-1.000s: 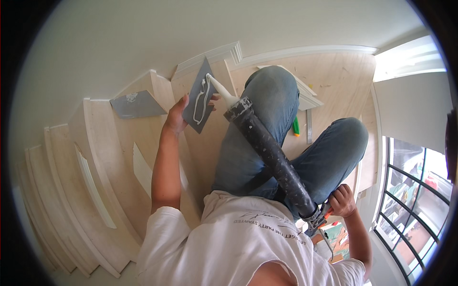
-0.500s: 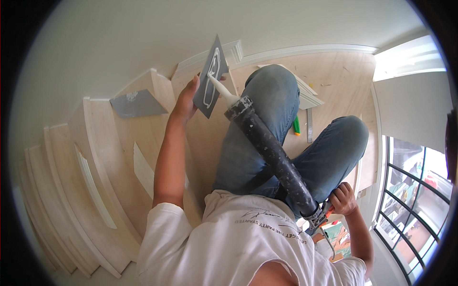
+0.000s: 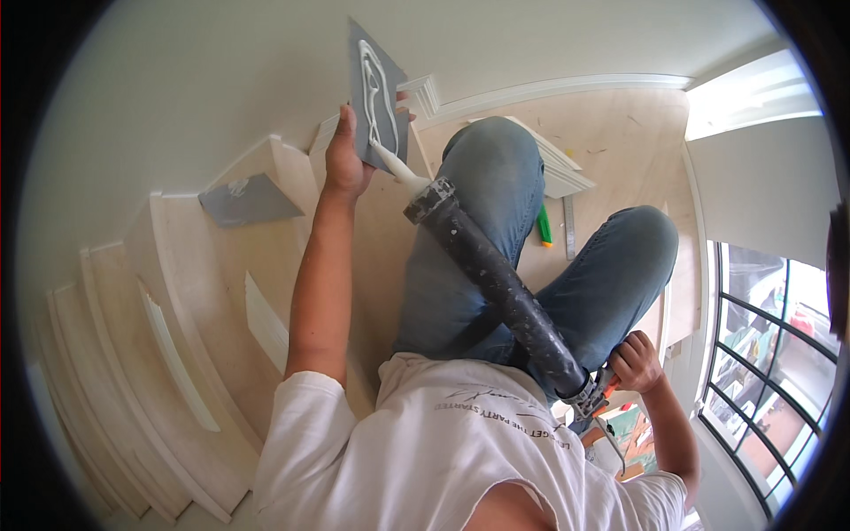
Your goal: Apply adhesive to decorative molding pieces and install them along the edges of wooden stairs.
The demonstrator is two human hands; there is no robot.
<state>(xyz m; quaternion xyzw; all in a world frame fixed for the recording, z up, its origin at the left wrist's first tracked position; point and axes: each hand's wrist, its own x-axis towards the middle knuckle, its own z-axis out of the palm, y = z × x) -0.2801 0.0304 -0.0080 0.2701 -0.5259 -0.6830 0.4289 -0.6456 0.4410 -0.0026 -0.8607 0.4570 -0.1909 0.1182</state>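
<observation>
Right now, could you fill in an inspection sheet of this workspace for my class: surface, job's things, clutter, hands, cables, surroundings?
Surface: pale wooden stairs and landing, with small scraps scattered on the landing.
Job's things: grey panel bearing a looped white bead; black caulking gun, its white nozzle at the panel's lower part.
Clutter: second grey panel on a stair; white ribbed moulding, green tool and metal ruler on the landing.
Left hand: grips the grey panel.
Right hand: closed at the caulking gun's rear end.
Cables: nothing seen.
Surroundings: plain wall, white baseboard, black-framed window.
</observation>
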